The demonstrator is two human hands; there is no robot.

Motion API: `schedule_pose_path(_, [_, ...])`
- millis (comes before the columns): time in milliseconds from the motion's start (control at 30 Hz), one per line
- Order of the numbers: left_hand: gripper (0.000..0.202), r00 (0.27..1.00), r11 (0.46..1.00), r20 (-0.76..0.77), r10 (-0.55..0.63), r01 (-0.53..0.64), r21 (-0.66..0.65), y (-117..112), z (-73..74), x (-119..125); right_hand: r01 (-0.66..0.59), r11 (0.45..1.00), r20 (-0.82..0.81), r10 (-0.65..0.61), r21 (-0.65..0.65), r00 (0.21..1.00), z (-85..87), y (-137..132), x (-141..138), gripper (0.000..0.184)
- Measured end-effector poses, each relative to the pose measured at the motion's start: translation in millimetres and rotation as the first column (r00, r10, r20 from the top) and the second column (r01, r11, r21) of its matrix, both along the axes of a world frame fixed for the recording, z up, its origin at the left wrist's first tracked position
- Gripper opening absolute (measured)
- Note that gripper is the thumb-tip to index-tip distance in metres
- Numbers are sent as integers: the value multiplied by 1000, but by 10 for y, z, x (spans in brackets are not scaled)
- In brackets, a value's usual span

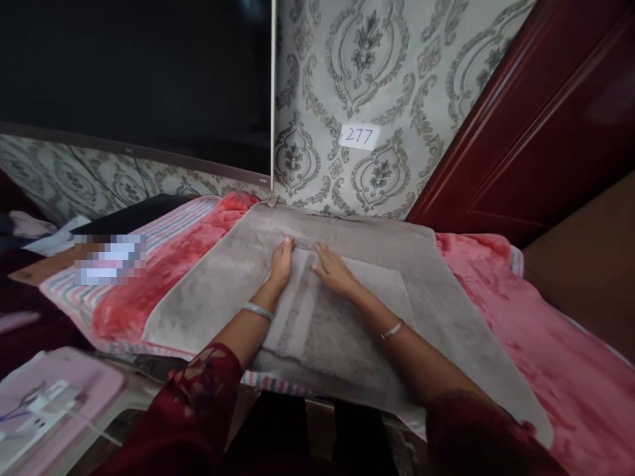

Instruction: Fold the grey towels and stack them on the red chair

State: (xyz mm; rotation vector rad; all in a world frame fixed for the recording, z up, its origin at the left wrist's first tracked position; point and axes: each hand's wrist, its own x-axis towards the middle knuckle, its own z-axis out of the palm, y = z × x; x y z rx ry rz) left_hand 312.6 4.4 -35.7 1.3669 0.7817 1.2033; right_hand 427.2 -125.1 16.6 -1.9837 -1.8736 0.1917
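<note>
A grey folded cloth (pixel 342 330), towel-like, lies on a larger grey cloth (pixel 208 284) of similar colour. My left hand (pixel 282 261) rests on its edge at the folded cloth's left side, fingers stretched forward and close together. Just to the right, my right hand (pixel 335 270) lies on top of the folded cloth with its fingers extended and the thumb apart. A pale lengthwise band of the cloth shows between the two hands. Parts of the cloth under my palms and right forearm are hidden.
A red plush blanket (pixel 536 297) with a striped edge lies under the grey cloth. A large dark television (pixel 133 79) stands at back left. A red wooden panel (pixel 536 145) rises at right. A pink stool-like surface (pixel 74 377) sits at lower left.
</note>
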Motion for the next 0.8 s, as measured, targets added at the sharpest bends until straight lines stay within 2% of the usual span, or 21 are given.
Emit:
schedule_pose_path(67, [69,1000,1000,-4,4,-4,9,9,-12,-2,97,992,66,-92,-79,994,-70,233,95,69])
schedule_pose_path(133, [68,1000,1000,-3,-1,1,26,18,-31,-5,104,984,122,-87,-145,989,-153,330,128,67])
schedule_pose_path(267, [65,1000,997,-9,-2,3,72,19,-63,-9,35,984,185,-2,-173,983,-261,307,144,64])
schedule_pose_path(467, [66,998,993,-58,23,-16,113,0,-51,-9,-61,979,209,101,-193,973,-240,207,129,63])
schedule_pose_path(600, [67,998,992,-54,33,-26,122,-6,-34,-6,-232,948,174,272,-218,947,-236,-81,-20,67])
schedule_pose_path(800, [64,993,990,-102,54,-40,138,26,-27,-8,-479,853,46,498,-206,866,-244,-894,-467,70])
